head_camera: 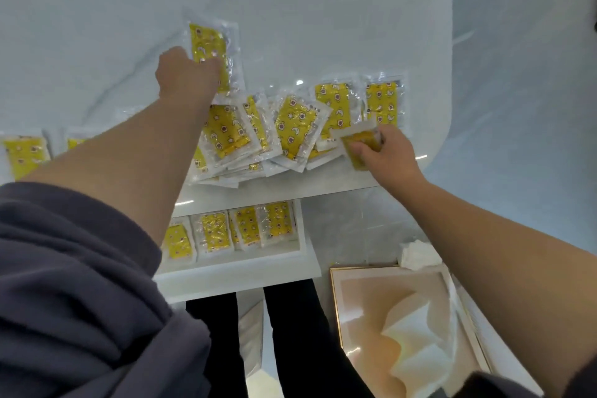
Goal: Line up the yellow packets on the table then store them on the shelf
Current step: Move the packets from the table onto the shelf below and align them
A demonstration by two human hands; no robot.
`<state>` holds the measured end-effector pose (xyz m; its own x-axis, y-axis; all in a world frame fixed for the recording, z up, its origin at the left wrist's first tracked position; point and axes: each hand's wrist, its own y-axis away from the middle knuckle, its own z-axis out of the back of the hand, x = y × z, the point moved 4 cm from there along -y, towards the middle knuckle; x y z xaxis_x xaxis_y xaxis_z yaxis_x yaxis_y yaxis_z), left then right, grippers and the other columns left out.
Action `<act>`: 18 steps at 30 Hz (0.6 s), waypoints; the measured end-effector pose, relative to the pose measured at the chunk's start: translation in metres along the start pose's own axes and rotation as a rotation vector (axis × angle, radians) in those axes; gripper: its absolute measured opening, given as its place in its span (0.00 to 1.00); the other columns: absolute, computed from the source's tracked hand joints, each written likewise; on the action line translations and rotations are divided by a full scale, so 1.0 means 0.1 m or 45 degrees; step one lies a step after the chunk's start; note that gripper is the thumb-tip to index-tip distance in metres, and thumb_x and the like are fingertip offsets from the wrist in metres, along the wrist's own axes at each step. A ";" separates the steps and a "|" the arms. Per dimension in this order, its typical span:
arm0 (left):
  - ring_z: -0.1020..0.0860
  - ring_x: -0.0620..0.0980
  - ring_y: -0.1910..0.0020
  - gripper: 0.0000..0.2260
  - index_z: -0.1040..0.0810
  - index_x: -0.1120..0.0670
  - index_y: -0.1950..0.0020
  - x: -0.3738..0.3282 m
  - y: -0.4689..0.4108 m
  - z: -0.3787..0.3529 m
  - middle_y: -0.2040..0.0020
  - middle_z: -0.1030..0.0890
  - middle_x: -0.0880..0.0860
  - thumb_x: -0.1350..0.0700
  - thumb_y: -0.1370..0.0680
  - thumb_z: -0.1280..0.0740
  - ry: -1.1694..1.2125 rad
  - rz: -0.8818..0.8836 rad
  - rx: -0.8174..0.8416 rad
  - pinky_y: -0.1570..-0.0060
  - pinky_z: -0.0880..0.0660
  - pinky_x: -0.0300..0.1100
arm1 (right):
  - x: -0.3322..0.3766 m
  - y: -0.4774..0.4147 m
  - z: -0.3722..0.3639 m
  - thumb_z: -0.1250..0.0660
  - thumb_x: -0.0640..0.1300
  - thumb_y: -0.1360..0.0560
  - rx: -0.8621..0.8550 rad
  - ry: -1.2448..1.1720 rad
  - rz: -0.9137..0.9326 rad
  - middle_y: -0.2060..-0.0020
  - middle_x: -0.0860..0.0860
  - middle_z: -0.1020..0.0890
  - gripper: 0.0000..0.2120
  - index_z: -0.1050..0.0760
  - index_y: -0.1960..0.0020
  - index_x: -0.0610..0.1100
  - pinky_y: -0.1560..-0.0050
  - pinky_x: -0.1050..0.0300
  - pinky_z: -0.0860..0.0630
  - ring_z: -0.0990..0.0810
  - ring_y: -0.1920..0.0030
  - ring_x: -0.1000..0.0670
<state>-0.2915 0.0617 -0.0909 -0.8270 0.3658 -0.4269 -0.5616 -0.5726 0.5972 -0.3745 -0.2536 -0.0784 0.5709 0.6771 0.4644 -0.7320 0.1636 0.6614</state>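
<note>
A loose pile of yellow packets (258, 136) in clear wrappers lies on the white table (323, 42). My left hand (184, 74) reaches over the pile and grips one yellow packet (210, 45), held upright above the table. My right hand (384, 152) pinches another yellow packet (361, 142) at the pile's right edge. Two packets (358, 103) lie flat side by side at the right. More packets (26, 155) lie at the far left, partly behind my arm. On the white shelf (239, 271) below the table edge, several packets (232, 229) stand in a row.
A gold-framed picture (400, 317) lies on the floor at the lower right, with a crumpled white wrap (420, 255) beside it. My legs in dark trousers (297, 333) stand below the shelf. My grey sleeve (80, 300) fills the lower left.
</note>
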 end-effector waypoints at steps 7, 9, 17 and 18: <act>0.28 0.54 0.63 0.17 0.27 0.59 0.62 -0.15 0.67 -0.13 0.64 0.29 0.56 0.46 0.29 0.29 -0.226 -0.468 0.334 0.65 0.34 0.46 | 0.29 -0.14 0.08 0.28 0.47 0.26 0.097 -0.363 -0.170 0.56 0.46 0.16 0.07 0.20 0.55 0.43 0.44 0.46 0.21 0.18 0.53 0.47; 0.27 0.53 0.57 0.16 0.26 0.55 0.62 -0.10 0.79 -0.30 0.59 0.26 0.53 0.43 0.30 0.29 -0.509 -0.641 0.397 0.61 0.33 0.44 | 0.36 -0.23 0.03 0.27 0.47 0.28 0.008 -0.243 -0.155 0.56 0.38 0.17 0.14 0.20 0.54 0.35 0.50 0.45 0.20 0.19 0.59 0.46; 0.36 0.54 0.32 0.17 0.22 0.53 0.42 0.06 1.03 -0.65 0.32 0.30 0.50 0.44 0.25 0.32 -0.955 -0.961 0.186 0.38 0.40 0.54 | 0.45 -0.42 -0.09 0.28 0.52 0.31 -0.180 0.113 -0.134 0.59 0.48 0.28 0.19 0.38 0.67 0.48 0.62 0.55 0.32 0.29 0.61 0.48; 0.35 0.53 0.33 0.16 0.21 0.53 0.43 0.08 1.06 -0.65 0.32 0.30 0.50 0.45 0.25 0.31 -0.943 -0.995 0.156 0.38 0.41 0.53 | 0.45 -0.42 -0.09 0.29 0.54 0.31 -0.201 0.172 -0.121 0.57 0.48 0.28 0.20 0.39 0.67 0.49 0.59 0.53 0.30 0.29 0.59 0.48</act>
<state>-0.3558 -0.0432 -0.0751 -0.0267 0.9735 -0.2273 -0.9049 0.0731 0.4193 -0.3215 -0.2237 -0.0907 0.5928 0.7415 0.3143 -0.7326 0.3343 0.5930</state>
